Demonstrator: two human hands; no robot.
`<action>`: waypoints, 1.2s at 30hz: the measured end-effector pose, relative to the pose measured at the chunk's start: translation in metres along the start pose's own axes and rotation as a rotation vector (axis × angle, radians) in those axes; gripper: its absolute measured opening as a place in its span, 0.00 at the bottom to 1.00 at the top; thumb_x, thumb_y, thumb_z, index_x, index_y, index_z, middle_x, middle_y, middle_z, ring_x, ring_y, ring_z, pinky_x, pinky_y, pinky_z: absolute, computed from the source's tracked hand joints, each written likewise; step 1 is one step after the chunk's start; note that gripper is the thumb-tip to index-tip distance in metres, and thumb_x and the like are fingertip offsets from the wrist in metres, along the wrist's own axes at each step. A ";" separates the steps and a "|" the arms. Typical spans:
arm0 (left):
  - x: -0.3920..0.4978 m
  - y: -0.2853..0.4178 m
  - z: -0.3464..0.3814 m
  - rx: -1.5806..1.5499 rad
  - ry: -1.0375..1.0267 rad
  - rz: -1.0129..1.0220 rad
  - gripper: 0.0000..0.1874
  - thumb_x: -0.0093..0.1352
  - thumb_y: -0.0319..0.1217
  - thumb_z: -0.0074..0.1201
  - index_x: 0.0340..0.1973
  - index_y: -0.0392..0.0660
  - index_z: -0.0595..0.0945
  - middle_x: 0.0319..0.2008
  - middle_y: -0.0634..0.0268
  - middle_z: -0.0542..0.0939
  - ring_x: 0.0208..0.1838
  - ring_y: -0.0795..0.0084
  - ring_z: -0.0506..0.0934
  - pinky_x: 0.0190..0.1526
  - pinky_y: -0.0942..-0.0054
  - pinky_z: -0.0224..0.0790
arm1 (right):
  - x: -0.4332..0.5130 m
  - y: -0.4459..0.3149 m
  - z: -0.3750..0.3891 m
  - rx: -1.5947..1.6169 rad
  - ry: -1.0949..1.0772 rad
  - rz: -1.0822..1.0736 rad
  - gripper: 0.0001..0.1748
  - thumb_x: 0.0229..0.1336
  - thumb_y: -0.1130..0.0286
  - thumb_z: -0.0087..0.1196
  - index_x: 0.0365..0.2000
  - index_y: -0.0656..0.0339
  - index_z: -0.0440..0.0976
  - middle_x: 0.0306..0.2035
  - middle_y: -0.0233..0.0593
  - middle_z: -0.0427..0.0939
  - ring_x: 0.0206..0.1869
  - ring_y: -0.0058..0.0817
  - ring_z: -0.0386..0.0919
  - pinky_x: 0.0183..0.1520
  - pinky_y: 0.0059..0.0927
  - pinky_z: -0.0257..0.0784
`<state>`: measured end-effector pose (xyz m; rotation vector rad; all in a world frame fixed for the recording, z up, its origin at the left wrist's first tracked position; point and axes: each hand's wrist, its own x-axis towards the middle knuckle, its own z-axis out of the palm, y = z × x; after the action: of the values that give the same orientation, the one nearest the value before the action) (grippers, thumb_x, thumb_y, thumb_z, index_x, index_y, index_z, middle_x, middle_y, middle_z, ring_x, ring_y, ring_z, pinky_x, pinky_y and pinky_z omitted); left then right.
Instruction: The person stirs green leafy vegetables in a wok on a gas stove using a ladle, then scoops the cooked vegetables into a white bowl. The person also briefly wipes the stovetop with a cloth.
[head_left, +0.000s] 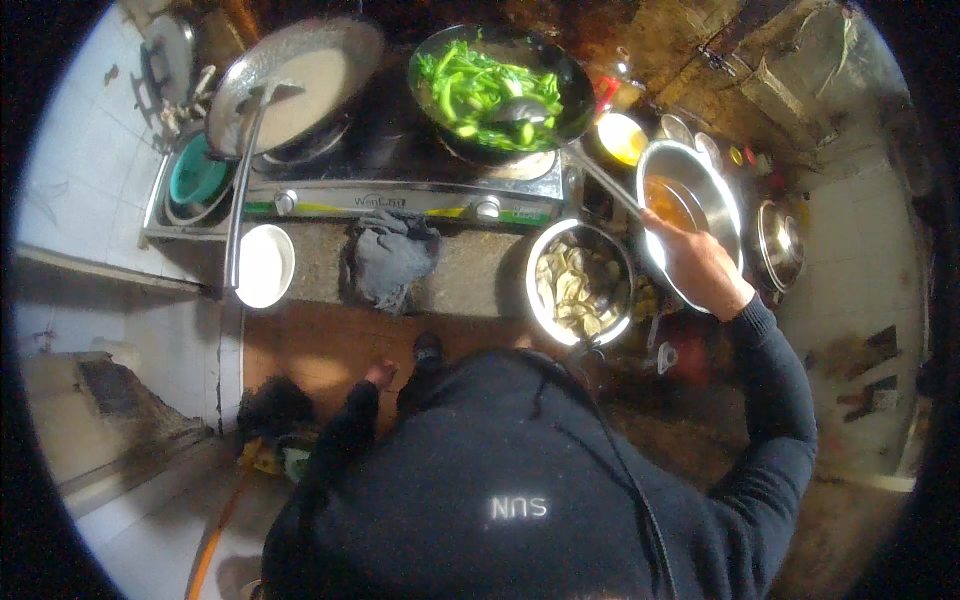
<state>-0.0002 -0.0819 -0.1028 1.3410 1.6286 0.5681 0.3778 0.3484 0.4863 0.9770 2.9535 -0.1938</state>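
Observation:
My right hand (697, 259) grips the long metal handle of a ladle (521, 112), whose bowl rests among green leafy vegetables (480, 90) in a dark wok (574, 82). The wok sits over the right burner of a gas stove (382, 201). Under my right hand is a steel basin (720, 187) with brownish liquid. My left hand (381, 373) hangs low beside my body, above the floor; its fingers look curled, and whether it holds anything is not clear. Nearer to me, a round pot (534, 292) contains pale sliced pieces (577, 292).
At the left, a tilted wok (225, 105) holds whitish liquid and a long-handled turner (251, 165). A white bowl (265, 266) and a grey cloth (394, 259) lie along the counter edge. A bowl of yellow contents (622, 139) and a metal lid (781, 246) are at the right.

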 end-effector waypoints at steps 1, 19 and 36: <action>-0.004 0.000 0.003 0.253 -0.044 0.022 0.13 0.71 0.43 0.53 0.34 0.47 0.81 0.28 0.63 0.78 0.35 0.61 0.78 0.38 0.58 0.70 | 0.001 0.005 0.006 -0.030 0.030 -0.010 0.41 0.52 0.80 0.48 0.69 0.49 0.61 0.32 0.61 0.80 0.33 0.53 0.81 0.36 0.49 0.75; 0.014 -0.048 -0.078 0.491 -0.156 -0.081 0.12 0.71 0.38 0.51 0.37 0.47 0.86 0.39 0.50 0.85 0.45 0.48 0.82 0.43 0.51 0.75 | 0.043 -0.069 0.012 -0.039 -0.049 0.254 0.39 0.55 0.77 0.48 0.69 0.47 0.62 0.23 0.54 0.77 0.27 0.48 0.80 0.33 0.48 0.75; 0.011 0.014 -0.161 0.487 -0.225 -0.003 0.20 0.75 0.45 0.42 0.44 0.47 0.85 0.49 0.56 0.83 0.53 0.52 0.80 0.54 0.54 0.71 | 0.072 -0.103 0.047 0.438 0.180 0.394 0.35 0.56 0.80 0.52 0.66 0.57 0.67 0.36 0.51 0.84 0.31 0.36 0.83 0.39 0.40 0.79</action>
<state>-0.1316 -0.0358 -0.0193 1.6827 1.6368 0.0052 0.2579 0.3035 0.4467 1.6808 2.8425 -0.7999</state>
